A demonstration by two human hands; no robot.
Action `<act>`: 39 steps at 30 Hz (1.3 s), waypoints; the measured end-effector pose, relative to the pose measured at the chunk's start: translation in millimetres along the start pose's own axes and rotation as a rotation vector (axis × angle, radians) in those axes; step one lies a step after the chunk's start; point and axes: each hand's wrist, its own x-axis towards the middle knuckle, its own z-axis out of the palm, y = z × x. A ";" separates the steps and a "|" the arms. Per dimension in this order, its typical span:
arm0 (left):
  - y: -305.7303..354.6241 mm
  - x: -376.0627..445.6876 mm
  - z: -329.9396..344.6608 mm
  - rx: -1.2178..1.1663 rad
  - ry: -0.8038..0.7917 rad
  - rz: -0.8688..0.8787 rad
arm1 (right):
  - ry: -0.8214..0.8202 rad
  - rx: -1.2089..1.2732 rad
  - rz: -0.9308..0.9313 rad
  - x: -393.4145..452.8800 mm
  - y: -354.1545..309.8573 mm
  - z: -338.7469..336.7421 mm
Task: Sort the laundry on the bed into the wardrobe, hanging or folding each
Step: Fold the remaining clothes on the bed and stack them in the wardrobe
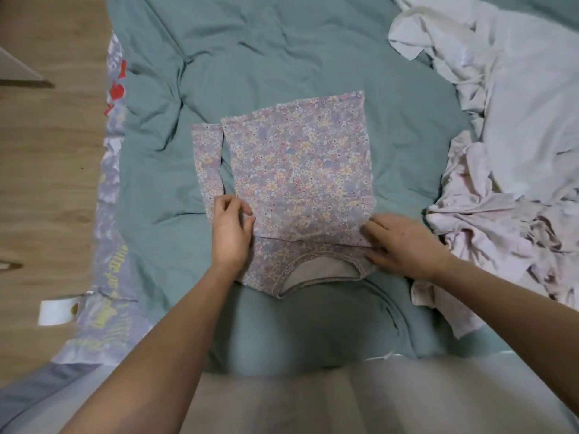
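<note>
Left hand (230, 233) and right hand (404, 245) pinch thin, flat floral top (297, 170).

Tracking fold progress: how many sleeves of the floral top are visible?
1: the sleeve lies along the floral top's left side, beyond the left hand. The other may be folded under.

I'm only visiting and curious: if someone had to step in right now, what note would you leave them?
Left hand: pinches the left edge of the small floral-print fabric top.
Right hand: pinches its right edge at the fold.
The top lies flat on the teal bedsheet, neckline nearest, one sleeve out to the left.
Done: partly folded.
Left: finish folding it, then sort the crumpled white and pale pink laundry pile. Wardrobe not in view.
</note>
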 end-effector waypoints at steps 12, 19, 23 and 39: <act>-2.5 -16.7 -4.8 0.103 -0.123 -0.016 | -0.258 0.038 0.538 -8.9 -8.4 10.8; 5.2 -24.7 4.6 0.360 -0.243 0.369 | 0.086 0.229 0.316 42.2 -7.1 -5.1; 3.3 -31.1 17.6 0.536 -0.568 0.445 | -0.085 -0.011 0.494 49.7 4.7 0.3; -35.8 -4.2 -57.9 0.036 0.048 -0.175 | 0.042 0.087 -0.053 81.0 -77.6 -10.3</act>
